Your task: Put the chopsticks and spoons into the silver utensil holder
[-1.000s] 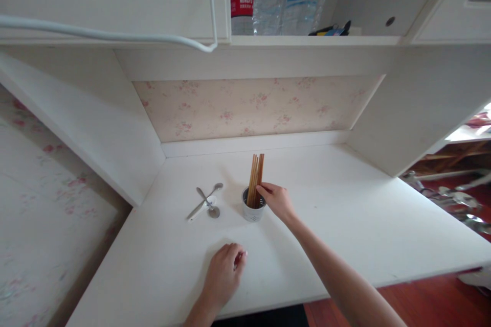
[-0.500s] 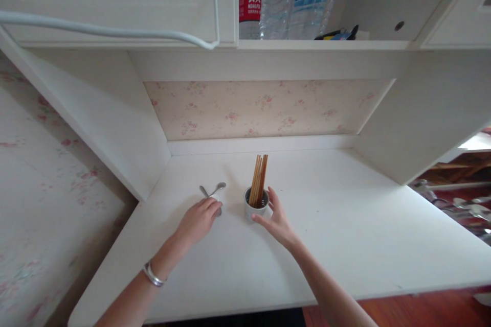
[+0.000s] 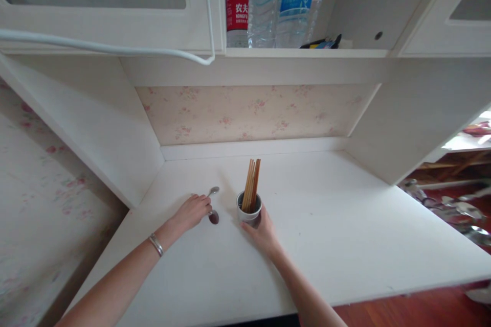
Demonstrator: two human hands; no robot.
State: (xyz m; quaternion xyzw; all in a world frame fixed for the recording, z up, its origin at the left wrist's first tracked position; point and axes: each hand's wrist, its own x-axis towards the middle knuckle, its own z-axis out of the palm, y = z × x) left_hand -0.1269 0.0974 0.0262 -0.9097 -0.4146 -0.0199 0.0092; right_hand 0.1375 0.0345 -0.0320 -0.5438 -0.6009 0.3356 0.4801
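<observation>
My left hand point(image 3: 193, 211) has its fingers closed over the handles of metal spoons on the white counter. One spoon bowl point(image 3: 214, 217) sticks out just below the fingertips. Another spoon point(image 3: 214, 190) shows its bowl beyond them. The fingers cover the handles, and how many they grip is hidden. To the right stands a light-coloured cup point(image 3: 249, 216), upright on the counter. Several wooden chopsticks point(image 3: 251, 184) lean inside it, their tops well above the rim. My right hand point(image 3: 264, 232) wraps round the cup's near right side, thumb in front.
The white counter point(image 3: 330, 245) runs to a floral-papered back wall point(image 3: 226, 117). Overhead, a cabinet shelf holds several plastic bottles point(image 3: 295, 2). A white cable point(image 3: 115, 50) hangs across the upper left. Shiny metal items point(image 3: 460, 209) lie beyond the counter at right.
My left hand has shifted to the left ends of the spoons, uncovering more of the lower bowl. My right hand has closed more snugly round the cup. The view has shifted slightly.
</observation>
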